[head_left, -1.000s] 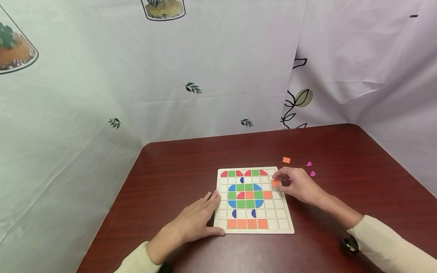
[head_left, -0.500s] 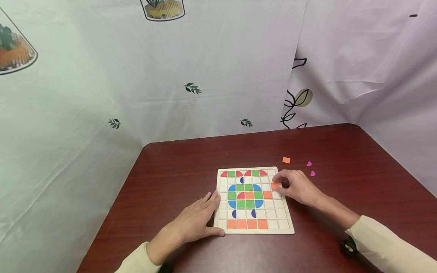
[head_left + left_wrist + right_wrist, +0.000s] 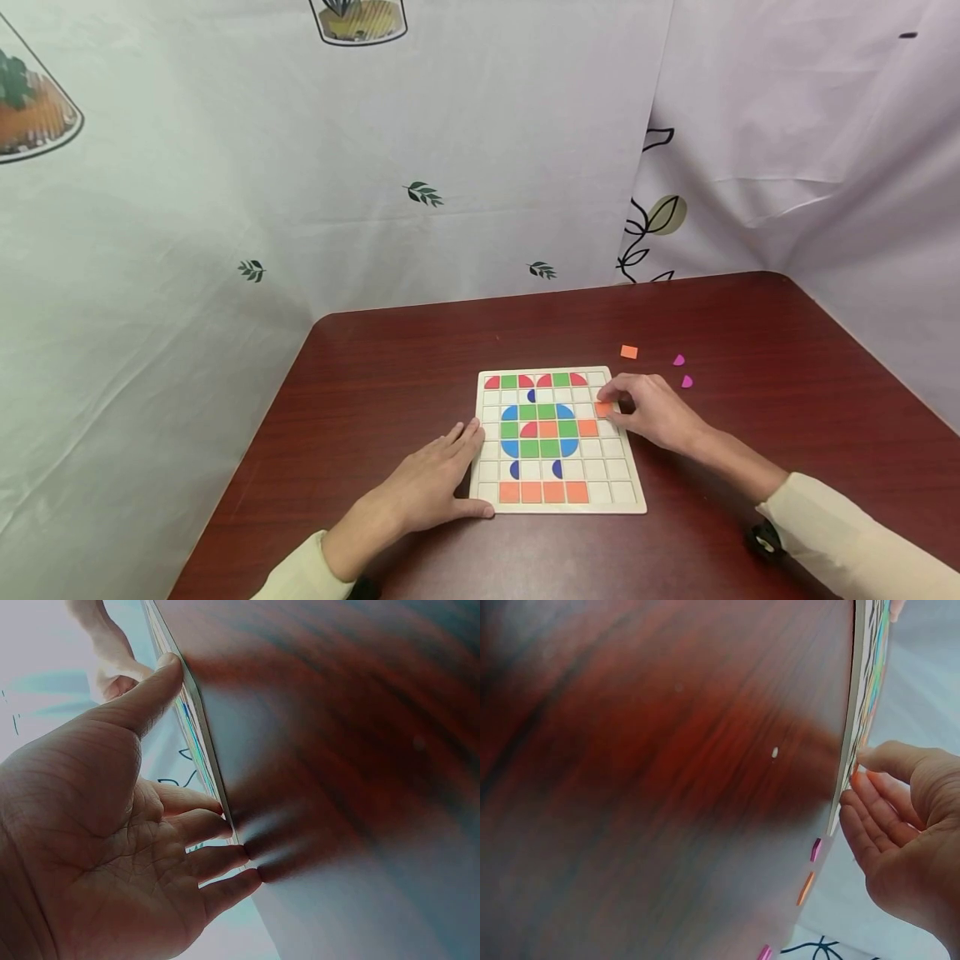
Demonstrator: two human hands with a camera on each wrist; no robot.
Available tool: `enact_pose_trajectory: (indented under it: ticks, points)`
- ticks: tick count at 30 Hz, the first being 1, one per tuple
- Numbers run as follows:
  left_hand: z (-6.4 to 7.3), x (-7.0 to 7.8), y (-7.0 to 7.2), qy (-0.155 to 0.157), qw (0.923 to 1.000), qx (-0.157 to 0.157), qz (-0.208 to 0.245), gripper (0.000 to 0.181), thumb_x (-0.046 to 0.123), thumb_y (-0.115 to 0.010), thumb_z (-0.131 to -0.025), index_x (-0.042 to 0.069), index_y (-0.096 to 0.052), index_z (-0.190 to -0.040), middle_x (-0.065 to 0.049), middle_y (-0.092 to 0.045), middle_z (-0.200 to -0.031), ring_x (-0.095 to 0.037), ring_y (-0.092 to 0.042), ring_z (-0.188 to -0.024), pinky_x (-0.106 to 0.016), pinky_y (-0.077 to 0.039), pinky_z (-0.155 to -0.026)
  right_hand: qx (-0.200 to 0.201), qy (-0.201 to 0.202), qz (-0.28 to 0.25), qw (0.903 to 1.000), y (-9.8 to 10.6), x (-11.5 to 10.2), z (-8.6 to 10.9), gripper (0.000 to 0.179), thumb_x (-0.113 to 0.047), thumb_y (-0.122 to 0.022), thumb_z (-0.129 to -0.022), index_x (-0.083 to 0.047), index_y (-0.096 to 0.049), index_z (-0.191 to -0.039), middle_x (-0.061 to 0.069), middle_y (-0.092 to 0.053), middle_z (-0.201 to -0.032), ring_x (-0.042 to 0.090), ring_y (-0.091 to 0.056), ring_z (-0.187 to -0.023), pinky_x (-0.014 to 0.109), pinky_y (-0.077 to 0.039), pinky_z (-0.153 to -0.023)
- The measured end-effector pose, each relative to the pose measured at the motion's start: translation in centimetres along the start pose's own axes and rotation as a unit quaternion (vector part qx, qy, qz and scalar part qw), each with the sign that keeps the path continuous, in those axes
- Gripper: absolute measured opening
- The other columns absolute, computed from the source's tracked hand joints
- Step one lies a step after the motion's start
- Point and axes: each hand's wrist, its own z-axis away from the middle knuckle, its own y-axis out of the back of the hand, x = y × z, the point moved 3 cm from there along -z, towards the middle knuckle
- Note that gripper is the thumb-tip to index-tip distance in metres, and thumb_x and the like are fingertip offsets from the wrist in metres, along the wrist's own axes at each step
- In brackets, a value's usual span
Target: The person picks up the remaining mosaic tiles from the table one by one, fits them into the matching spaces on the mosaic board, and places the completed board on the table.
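A pale wooden grid board (image 3: 623, 470) lies on the table, its cells partly filled with coloured tiles. My right hand (image 3: 660, 412) pinches an orange square tile (image 3: 603, 410) between thumb and fingers, over the rightmost column, third row from the far side. In the right wrist view, the thumb and fingertips meet at the board's edge. My left hand (image 3: 423, 483) rests at the board's left side, fingers fairly straight and spread along that edge, thumb on the near left corner. The left wrist view shows these fingertips (image 3: 251, 876) against the board's side.
Beyond the board's far right corner lie a loose orange square tile (image 3: 629, 352) and magenta half-round pieces (image 3: 678, 360). Red, green and blue tiles fill cells in the far rows and middle. The dark red table (image 3: 390, 367) meets hanging patterned cloth (image 3: 480, 225) at its far edge.
My right hand has shifted slightly toward the near side with the orange tile, lowering it at the cell, then stayed nearly still. A magenta bit beneath that hand is now hidden. My left hand has not moved.
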Motion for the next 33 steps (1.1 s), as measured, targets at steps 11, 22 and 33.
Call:
enact_pose_trajectory:
  ticks: [11,22,33]
  points:
    - [-0.21,-0.18,-0.17,0.006,1.0000,-0.002,0.003,0.109,0.067,-0.077,-0.088,0.007,-0.031,-0.167,-0.009,-0.027,-0.175,-0.032,-0.027,-0.160,-0.057,-0.038,-0.120,0.005,0.007,0.014,0.9999,-0.06,-0.16,-0.21,0.029,-0.001,-0.091,-0.081,-0.005,-0.080,-0.107,0.003,-0.074,-0.101,0.020,-0.062,-0.088,0.031,-0.055,-0.075]
    - [-0.25,-0.27,-0.12,0.003,1.0000,-0.001,0.003,0.108,0.065,-0.077,-0.089,0.007,-0.031,-0.167,-0.009,-0.027,-0.175,-0.032,-0.027,-0.160,-0.057,-0.037,-0.120,0.007,0.004,0.016,0.9998,-0.16,-0.15,-0.19,0.029,-0.001,-0.092,-0.081,-0.004,-0.080,-0.107,0.003,-0.073,-0.099,0.020,-0.062,-0.087,0.032,-0.056,-0.075]
    - [-0.25,-0.21,-0.29,0.006,1.0000,-0.003,0.000,0.109,0.067,-0.076,-0.089,0.007,-0.031,-0.168,-0.009,-0.026,-0.175,-0.032,-0.026,-0.160,-0.056,-0.037,-0.120,0.012,0.003,-0.016,0.9998,-0.12,0.19,-0.21,0.028,-0.002,-0.090,-0.083,-0.003,-0.079,-0.109,0.003,-0.074,-0.099,0.020,-0.064,-0.087,0.030,-0.057,-0.075]
